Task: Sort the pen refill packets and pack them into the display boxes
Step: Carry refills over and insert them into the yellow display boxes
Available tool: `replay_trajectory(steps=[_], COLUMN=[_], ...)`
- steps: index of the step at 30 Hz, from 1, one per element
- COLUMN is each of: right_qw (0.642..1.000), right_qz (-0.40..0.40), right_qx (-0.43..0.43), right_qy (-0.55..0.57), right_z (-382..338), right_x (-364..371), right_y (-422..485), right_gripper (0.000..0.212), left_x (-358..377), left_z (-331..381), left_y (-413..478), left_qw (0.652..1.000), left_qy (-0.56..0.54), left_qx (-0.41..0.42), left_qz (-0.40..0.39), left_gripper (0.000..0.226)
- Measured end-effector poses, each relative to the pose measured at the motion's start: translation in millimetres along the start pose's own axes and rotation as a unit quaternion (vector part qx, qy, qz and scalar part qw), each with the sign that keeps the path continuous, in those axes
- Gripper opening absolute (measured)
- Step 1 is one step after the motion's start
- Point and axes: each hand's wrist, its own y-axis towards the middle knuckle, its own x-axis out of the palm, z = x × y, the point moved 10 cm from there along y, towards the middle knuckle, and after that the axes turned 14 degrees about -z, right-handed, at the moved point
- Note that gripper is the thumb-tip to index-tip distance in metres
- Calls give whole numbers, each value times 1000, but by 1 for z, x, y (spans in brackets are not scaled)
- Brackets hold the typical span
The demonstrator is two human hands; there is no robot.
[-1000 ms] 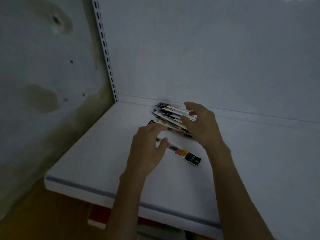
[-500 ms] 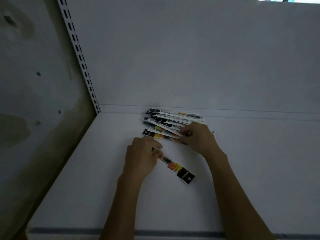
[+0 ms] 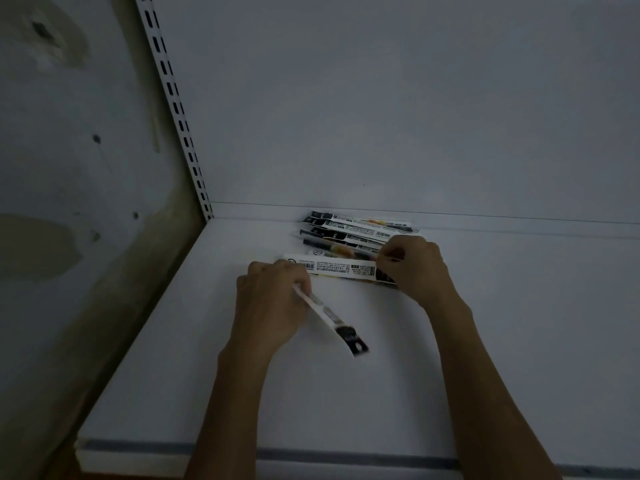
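— While the left hand (image 3: 273, 299) curls round one end of a loose packet (image 3: 341, 329), what is the right hand (image 3: 415, 265) doing?

— It pinches the right end of a barcode packet (image 3: 339, 268), white side up, at the near edge of the pile (image 3: 353, 233). Both hands are clenched on packets, one each.

— And the loose packet?

— It juts out from the left hand just in front of the pile, black header end lowest, and it is blurred. I cannot tell whether it touches the shelf (image 3: 467, 358).

— Where is the rest?

— The pile lies fanned on the shelf, its far side against the back panel (image 3: 381, 98). The slotted upright (image 3: 176, 105) rises well to the left of the pile. No display boxes are in view.

— So this looks like sorting, not packing.

— I judge so. To do it well, lift the barcode packet clear by its end so the ones beyond it do not drag. Turn it printed side up and compare it with the loose packet. Matching ones should go together in front of the pile, headers the same way. These sleeves look thin and slippery, so hold each one by the card header.
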Motion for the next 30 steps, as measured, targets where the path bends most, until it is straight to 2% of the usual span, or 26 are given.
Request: replay_trajectory(steps=[3, 8, 11, 14, 16, 18, 19, 21, 23, 25, 26, 27, 29, 30], right_qw=[998, 993, 990, 987, 981, 975, 973, 968, 958, 973, 989, 999, 985, 978], right_qz=[-6, 57, 24, -62, -106, -119, -108, -45, 48, 98, 67, 0, -142, -175], right_qx=[-22, -47, -86, -132, -154, -171, -179, -188, -179, -128, -81, -28, 45, 53], right_qy=[55, 91, 106, 67, 55, 72, 96, 157, 218, 164, 99, 30, -85, -104], right_z=[-4, -17, -35, -59, -72, -82, -85, -86, -73, -55, -45, -34, -14, -11], right_x=[-4, -29, -35, -28, -22, -19, -20, -27, -39, -42, -32, -13, 30, 44], right_y=[-4, -22, -33, -44, -50, -53, -53, -51, -48, -42, -35, -26, -19, -18], right_gripper=[8, 11, 9, 13, 16, 15, 15, 26, 34, 31, 30, 31, 36, 35], left_x=[-19, -38, -42, -37, -28, -12, -4, 6, 5, -2, -8, -13, -20, -21], left_z=[-16, -11, -3, 7, 21, 28, 29, 28, 17, 3, -1, -5, -10, -10], left_y=[-8, -16, -19, -15, -12, -10, -11, -13, -15, -18, -19, -20, -21, -22], left_qw=[994, 980, 973, 977, 986, 984, 978, 972, 963, 951, 956, 965, 977, 978], left_qy=[-77, -151, -184, -181, -154, -169, -188, -205, -254, -303, -290, -260, -215, -210], left_qx=[-41, -19, 2, 19, 40, 52, 54, 52, 35, 12, 7, 6, 10, 17], left_qz=[69, 126, 139, 111, 51, -32, -67, -101, -86, -59, -43, -27, -2, 3], left_gripper=[18, 20, 19, 14, 14, 25, 24, 7, 10, 13, 14, 16, 23, 25])
